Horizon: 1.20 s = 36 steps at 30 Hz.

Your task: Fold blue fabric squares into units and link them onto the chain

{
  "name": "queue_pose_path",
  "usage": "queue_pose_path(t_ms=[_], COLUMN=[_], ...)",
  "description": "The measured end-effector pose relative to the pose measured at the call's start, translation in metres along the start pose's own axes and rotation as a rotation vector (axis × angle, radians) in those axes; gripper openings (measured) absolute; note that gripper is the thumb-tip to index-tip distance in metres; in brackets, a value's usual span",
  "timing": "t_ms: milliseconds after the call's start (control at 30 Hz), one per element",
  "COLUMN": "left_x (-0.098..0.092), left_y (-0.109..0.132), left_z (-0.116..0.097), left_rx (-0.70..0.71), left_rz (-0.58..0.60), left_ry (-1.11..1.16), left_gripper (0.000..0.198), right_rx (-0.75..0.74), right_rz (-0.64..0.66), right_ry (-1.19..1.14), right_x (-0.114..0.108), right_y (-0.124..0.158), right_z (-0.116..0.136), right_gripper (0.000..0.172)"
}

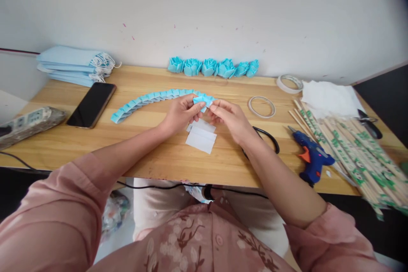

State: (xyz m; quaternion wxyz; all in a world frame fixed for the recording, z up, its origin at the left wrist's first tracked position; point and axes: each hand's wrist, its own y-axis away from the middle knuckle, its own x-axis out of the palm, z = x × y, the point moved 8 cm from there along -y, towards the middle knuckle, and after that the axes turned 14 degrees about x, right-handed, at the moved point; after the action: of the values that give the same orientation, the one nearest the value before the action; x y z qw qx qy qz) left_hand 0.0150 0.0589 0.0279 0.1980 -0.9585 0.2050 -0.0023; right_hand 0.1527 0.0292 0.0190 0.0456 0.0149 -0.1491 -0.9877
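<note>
A long curved chain of folded light-blue pieces [153, 97] runs from the left of the table up to my fingers. At its right end, my left hand [179, 114] pinches the folded blue piece [203, 100] between thumb and fingers. My right hand [232, 118] grips the other side of that piece, thumb and fingertips pressed together. Just below the hands, several pale rectangular sheets [201, 139] lie overlapped on the wood. A black looped handle [271, 137] shows beside my right forearm, which hides the rest of it.
Blue folded flowers [209, 67] line the wall. A blue glue gun [314, 159], wrapped chopsticks [360, 153], tape rolls [289, 83] and white sheets [330, 97] are on the right. A phone [92, 105] and stacked face masks [72, 64] lie left. A cable [153, 186] hangs along the front edge.
</note>
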Motion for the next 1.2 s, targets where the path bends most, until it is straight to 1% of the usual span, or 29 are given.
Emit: queue_pose_path(t_ms=[167,300,367,533,633,800,933,1100,1200], left_x=[0.000,-0.001,-0.001,0.002,0.001,-0.001,-0.003,0.000,0.002], left_y=[0.001,0.002,0.002,0.001,0.000,0.000,0.000,0.001,0.001], left_z=[0.001,0.000,0.001,0.002,-0.002,0.000,0.004,0.012,0.014], left_rx=[0.050,0.099,0.099,0.009,0.003,0.003,-0.032,-0.109,-0.104], left_rz=[0.013,0.008,0.010,0.024,0.020,0.011,-0.007,-0.003,0.005], left_ry=[-0.062,-0.174,-0.190,-0.017,0.048,0.073,0.078,0.215,0.268], left_gripper=[0.032,0.030,0.031,0.046,0.051,0.045,0.038,0.039,0.043], right_rx=[-0.018,-0.035,-0.048,-0.058,-0.048,-0.032,-0.030,-0.028,-0.022], right_rz=[-0.007,-0.034,-0.049,-0.045,-0.038,-0.050,-0.041,-0.013,0.000], right_ry=[0.036,0.060,0.070,0.099,0.092,0.105,0.103,0.082,0.061], right_x=[0.004,0.003,0.002,0.003,0.003,0.000,0.000,0.003,0.003], right_y=[0.001,-0.001,-0.002,-0.002,-0.002,-0.003,-0.002,-0.001,-0.001], right_z=[0.002,0.001,0.001,0.001,-0.001,-0.003,-0.004,-0.003,-0.003], right_gripper=[0.026,0.026,0.027,0.027,0.024,0.024,0.024,0.025,0.026])
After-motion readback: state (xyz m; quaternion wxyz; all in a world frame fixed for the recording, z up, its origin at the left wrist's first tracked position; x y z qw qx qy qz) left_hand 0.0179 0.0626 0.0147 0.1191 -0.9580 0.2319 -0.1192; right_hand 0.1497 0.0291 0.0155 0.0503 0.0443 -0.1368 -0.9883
